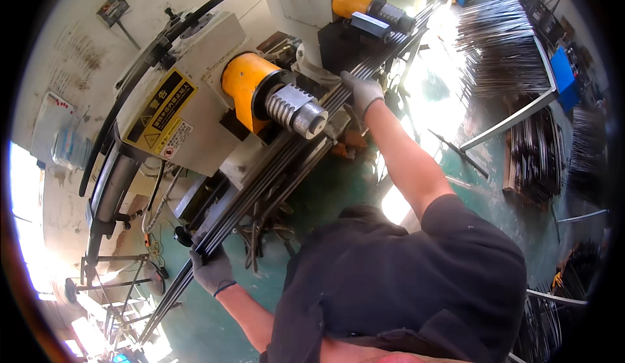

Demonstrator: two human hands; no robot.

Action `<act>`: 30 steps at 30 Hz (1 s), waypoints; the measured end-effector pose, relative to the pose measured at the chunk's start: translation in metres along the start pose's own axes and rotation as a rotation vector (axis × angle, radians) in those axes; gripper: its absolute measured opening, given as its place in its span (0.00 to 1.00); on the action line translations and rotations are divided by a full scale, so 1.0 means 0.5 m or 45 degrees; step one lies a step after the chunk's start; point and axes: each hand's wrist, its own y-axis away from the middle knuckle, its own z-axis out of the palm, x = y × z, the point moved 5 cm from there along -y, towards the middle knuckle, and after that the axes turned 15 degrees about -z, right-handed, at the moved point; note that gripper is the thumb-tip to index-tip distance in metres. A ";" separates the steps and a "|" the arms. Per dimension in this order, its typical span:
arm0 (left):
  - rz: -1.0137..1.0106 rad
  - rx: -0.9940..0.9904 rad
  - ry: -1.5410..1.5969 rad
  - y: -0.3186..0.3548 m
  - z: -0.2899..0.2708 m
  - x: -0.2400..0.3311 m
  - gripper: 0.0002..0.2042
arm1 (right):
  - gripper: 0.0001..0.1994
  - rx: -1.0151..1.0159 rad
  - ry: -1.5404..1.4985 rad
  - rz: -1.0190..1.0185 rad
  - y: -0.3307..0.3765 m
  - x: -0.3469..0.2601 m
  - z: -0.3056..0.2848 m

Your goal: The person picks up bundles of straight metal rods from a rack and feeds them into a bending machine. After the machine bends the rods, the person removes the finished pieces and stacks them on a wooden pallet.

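Both gloved hands, left hand [211, 268] near, right hand [362, 93] far, grip long metal rods [286, 155]. Fingers might get pinched by the ridged roller [296, 108].

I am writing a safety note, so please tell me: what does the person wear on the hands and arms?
Both the left hand and the right hand wear grey knitted work gloves; the left glove has a dark band at the cuff. The forearms are bare. A black short-sleeved shirt covers the upper arms and shoulders. No markings or watch show.
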 end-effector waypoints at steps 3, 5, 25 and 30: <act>0.027 0.007 0.012 -0.021 -0.027 0.023 0.15 | 0.15 0.077 0.008 -0.002 -0.114 0.053 -0.002; 0.018 0.070 0.081 -0.026 -0.041 0.020 0.15 | 0.15 0.071 -0.045 -0.035 -0.131 0.057 -0.004; -0.236 0.034 -0.188 -0.018 0.134 -0.193 0.15 | 0.14 -0.260 -0.081 0.076 -0.038 0.092 0.032; 0.032 0.059 0.091 -0.041 0.042 -0.076 0.15 | 0.08 -0.210 -0.236 0.027 -0.135 0.082 0.005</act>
